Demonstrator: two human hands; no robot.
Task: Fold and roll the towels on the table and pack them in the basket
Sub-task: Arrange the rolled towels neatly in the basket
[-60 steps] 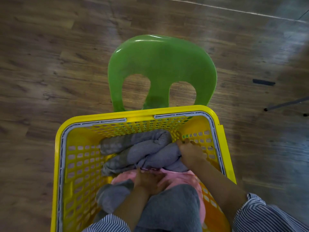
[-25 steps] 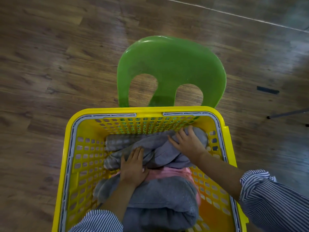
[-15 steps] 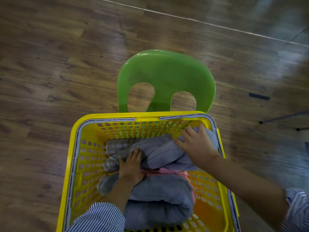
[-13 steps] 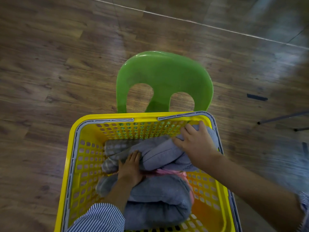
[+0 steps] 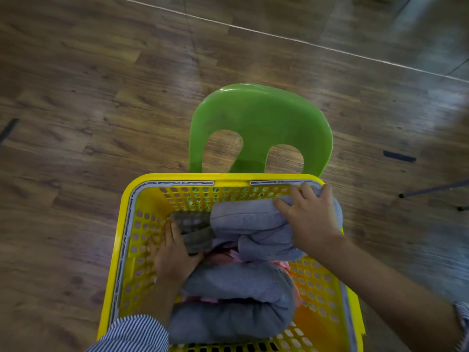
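Note:
A yellow perforated basket [image 5: 177, 178] holds rolled towels. A grey roll [image 5: 243, 221] lies across its far end, with a darker checked end [image 5: 193, 224] on the left. Pink towel [image 5: 223, 257] shows in the middle. A second grey roll [image 5: 236, 301] fills the near end. My right hand [image 5: 309, 221] lies spread on the right end of the far roll, fingertips at the basket's far right corner. My left hand [image 5: 172, 259] reaches down between the basket's left wall and the roll's left end, with fingers straight against the towel.
The basket stands on a green plastic chair, whose backrest [image 5: 261, 118] rises just beyond it. Wooden floor surrounds the chair. A thin dark metal leg [image 5: 431, 190] stands on the floor at the right. My striped sleeves are at the bottom edge.
My left hand has slid from the top of the far grey roll to its left end. My right hand has moved with the roll's right end toward the far right corner.

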